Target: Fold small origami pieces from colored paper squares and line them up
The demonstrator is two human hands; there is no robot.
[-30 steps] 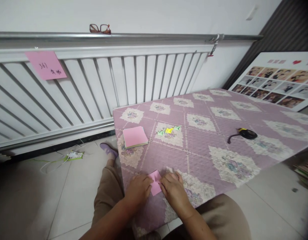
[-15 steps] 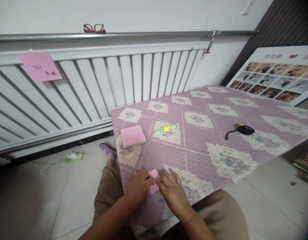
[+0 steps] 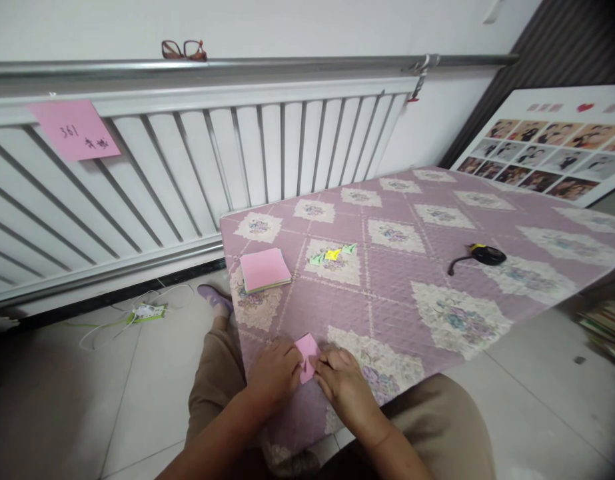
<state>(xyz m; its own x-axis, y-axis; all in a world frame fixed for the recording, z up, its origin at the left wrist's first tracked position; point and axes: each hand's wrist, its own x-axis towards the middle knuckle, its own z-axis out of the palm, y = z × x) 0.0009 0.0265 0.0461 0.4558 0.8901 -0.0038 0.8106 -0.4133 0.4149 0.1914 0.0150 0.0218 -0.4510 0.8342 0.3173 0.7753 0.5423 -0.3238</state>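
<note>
A small folded piece of pink paper (image 3: 308, 353) lies on the floral tablecloth (image 3: 332, 313) near the table's front edge. At its left side, my left hand (image 3: 277, 370) presses down with the fingers bent together on the paper. My right hand (image 3: 341, 380) pinches the paper's right edge between thumb and fingers. Creases show across the pink piece, though fingertips cover both of its sides. Beyond my left hand sits a stack of square paper (image 3: 265, 269), pink on top. Small folded paper pieces, green and yellow (image 3: 332, 255), stand in a row to the right of that stack.
A black and yellow object with a short strap (image 3: 488, 255) lies on the table's right part. Behind the table runs a white radiator (image 3: 247, 153) bearing a pink note (image 3: 76, 130). Glasses (image 3: 184, 51) rest on the pipe. A power strip (image 3: 147, 312) with cables is on the floor.
The right fingers have shifted slightly at the paper's right edge, and the left fingers have moved a little on it. The whole view has tilted slightly.
</note>
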